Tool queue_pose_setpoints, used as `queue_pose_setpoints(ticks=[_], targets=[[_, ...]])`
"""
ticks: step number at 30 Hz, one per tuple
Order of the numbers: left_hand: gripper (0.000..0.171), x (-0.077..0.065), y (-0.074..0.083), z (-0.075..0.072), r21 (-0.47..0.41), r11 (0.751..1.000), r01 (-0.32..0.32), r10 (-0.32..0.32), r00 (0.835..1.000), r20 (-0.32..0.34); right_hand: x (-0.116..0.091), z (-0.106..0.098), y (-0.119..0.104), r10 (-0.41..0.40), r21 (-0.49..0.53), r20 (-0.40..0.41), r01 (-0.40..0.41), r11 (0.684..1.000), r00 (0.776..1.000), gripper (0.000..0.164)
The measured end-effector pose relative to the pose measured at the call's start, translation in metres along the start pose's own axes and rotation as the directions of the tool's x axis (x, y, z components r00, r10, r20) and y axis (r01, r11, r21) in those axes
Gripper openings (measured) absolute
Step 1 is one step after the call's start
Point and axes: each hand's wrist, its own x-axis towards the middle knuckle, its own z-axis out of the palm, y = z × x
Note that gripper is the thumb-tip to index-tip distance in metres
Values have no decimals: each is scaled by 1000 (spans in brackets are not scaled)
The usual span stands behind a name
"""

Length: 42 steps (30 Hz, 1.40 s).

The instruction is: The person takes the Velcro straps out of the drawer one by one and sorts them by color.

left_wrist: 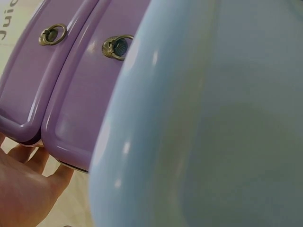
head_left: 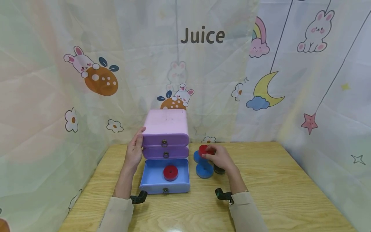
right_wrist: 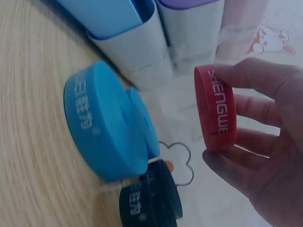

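Note:
My right hand pinches a red tape roll between thumb and fingers, held over the other rolls to the right of the drawer unit. Beneath it lie two blue tape rolls, with black tape rolls beside them. My left hand rests against the left side of the small drawer unit, its fingers along the purple drawers. The bottom blue drawer is pulled out, and another red tape roll lies in it. Both purple drawers above are closed.
The unit stands on a wood-grain table near its back edge. Patterned cloth hangs behind and along both sides. Small ring pulls stick out from the drawer fronts. The open drawer juts toward the front, between the forearms.

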Motion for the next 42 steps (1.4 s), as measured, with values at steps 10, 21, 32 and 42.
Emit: queue_pose_setpoints(ticks=[10,21,32,42], targets=[[55,-1,0,0,2,1000,6,-6,1000,-3,1,-14,35,78,51,-169,-70,996,983,37],[54,-1,2,0,24,1000,-4,4,1000,0,-1,-20,53,164,82,-230,-149,985,959,42],[53,-1,2,0,-14,1000,1,-1,1000,13,-1,-19,69,183,65,-266,-172,983,946,38],[53,-1,0,0,10,1000,6,-6,1000,-1,-4,-24,79,224,88,-246,-209,974,943,33]])
